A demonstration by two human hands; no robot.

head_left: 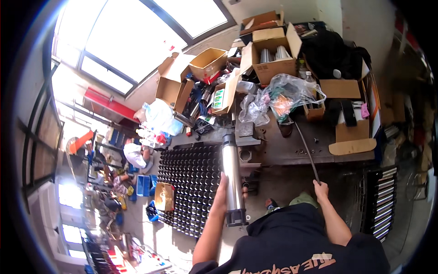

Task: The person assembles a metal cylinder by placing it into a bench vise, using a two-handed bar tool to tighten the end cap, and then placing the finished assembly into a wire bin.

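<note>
My left hand is wrapped round a shiny metal cylinder with black caps at both ends. The cylinder stands nearly upright in the view, its far end close to the bench edge. My right hand grips the near end of a long, dark, slightly curved rod. That rod reaches to the workbench, its far end beside a clear plastic bag. What the rod joins there is hidden. Left of the cylinder stands a large stack of round, black-rimmed pieces in rows.
Open cardboard boxes, a phone and small metal parts lie on the bench. Another person is at far left, near blue crates and a carton. A rack of metal tubes stands at right.
</note>
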